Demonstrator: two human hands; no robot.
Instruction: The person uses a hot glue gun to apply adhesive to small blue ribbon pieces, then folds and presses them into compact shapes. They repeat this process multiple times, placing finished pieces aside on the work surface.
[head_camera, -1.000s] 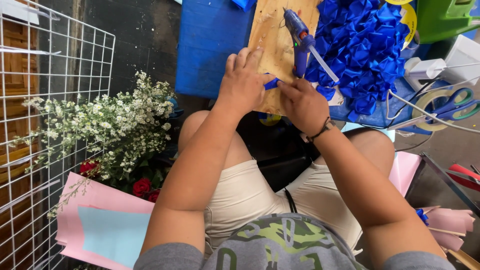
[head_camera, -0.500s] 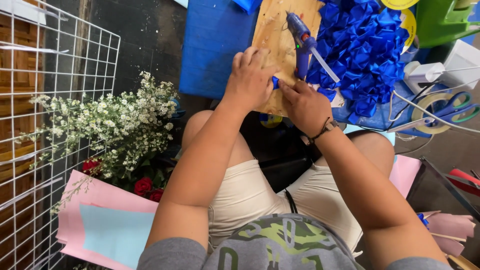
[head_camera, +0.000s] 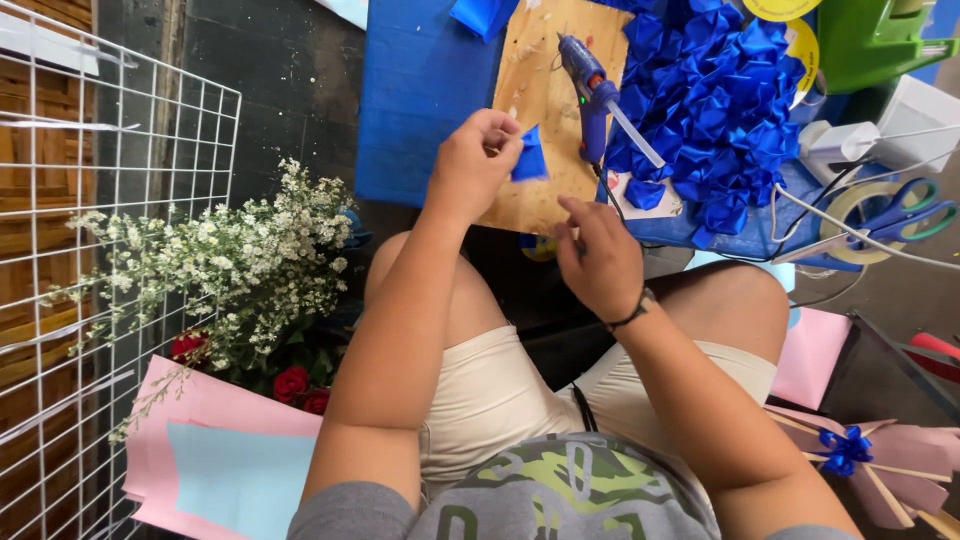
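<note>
My left hand is raised over a wooden board and pinches a small folded piece of blue ribbon between thumb and fingers. My right hand hovers just below and to the right of it, fingers loosely curled and empty, a dark band on the wrist. A blue glue gun lies on the board beyond the ribbon. A heap of folded blue ribbon pieces lies to the right of the gun.
White small-flowered sprigs and red roses lie at my left beside pink and light-blue paper. A white wire grid stands far left. Scissors, a tape roll and a green object sit at the right.
Both hands were together on the board working the ribbon. Now my left hand has lifted the folded piece and my right hand has drawn back toward me, off it.
</note>
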